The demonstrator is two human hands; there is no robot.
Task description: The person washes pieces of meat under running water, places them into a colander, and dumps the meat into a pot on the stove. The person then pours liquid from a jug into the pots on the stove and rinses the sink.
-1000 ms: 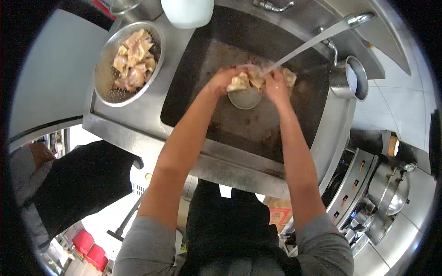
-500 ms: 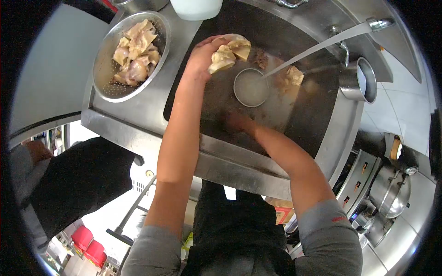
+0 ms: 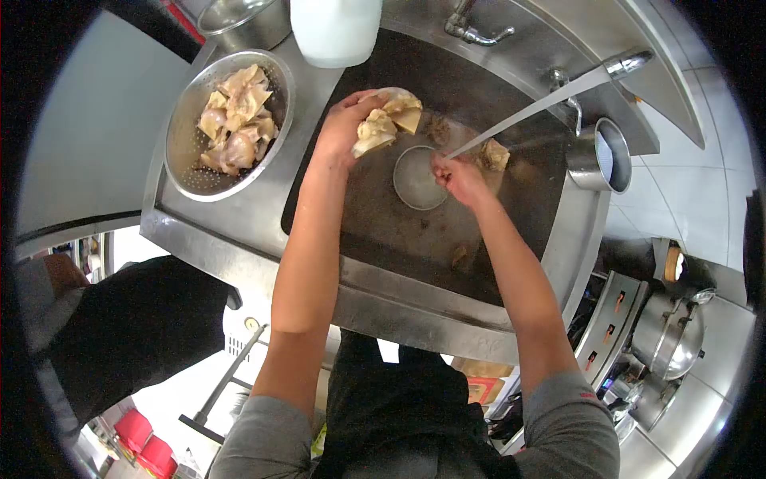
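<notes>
My left hand [image 3: 345, 128] is closed around pale yellow, fatty-looking meat pieces [image 3: 377, 132], held above the left part of the sink [image 3: 375, 247]. My right hand [image 3: 464, 180] has its fingers bunched at the right rim of a round metal container [image 3: 416, 195] in the murky water. A water stream [image 3: 535, 104] runs from the tap [image 3: 626, 64] down to those fingers. Whether they grip the rim or a small piece is hidden. More meat [image 3: 495, 155] lies in the sink to the right of this hand.
A perforated steel colander [image 3: 179, 152] with several meat pieces stands on the left counter. Behind it are a steel pot [image 3: 243, 28] and a white container [image 3: 335, 32]. A steel pot [image 3: 590, 164] sits at the sink's right edge. Another person's dark-clothed leg [image 3: 152, 311] is at left.
My right hand has come up out of the murky water to the container's rim under the stream. My left hand still holds the meat. The view has shifted slightly.
</notes>
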